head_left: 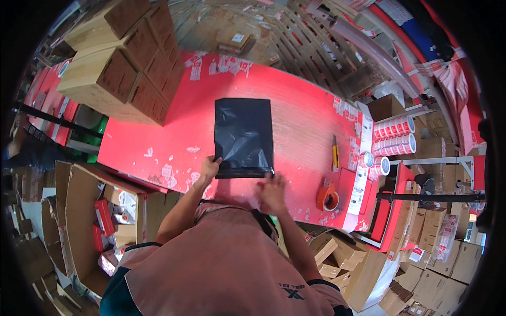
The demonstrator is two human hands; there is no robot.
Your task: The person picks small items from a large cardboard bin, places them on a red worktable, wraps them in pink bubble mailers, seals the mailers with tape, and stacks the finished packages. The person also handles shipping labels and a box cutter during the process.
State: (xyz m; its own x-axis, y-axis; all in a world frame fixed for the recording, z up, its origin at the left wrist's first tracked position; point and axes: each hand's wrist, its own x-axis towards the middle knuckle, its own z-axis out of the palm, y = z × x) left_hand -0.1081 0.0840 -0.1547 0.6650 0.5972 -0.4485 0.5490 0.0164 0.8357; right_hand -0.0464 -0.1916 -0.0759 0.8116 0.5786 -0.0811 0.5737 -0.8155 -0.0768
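Observation:
A flat, wrinkled black plastic bag [243,134] lies on the red worktable [300,121]. My left hand [210,167] is closed on its lower left corner, thumb on top. My right hand [272,192] is just below the bag's lower right corner, blurred by motion; whether it touches the bag or holds anything I cannot tell. To the right lie a yellow box cutter [335,152] and a red tape dispenser [326,197].
Stacked cardboard boxes [121,79] occupy the table's back left, with several tape rolls [392,145] at its right edge. An open carton [84,221] stands left of me, more cartons [337,258] to my right. Slatted wooden pallets [305,52] stand beyond the table.

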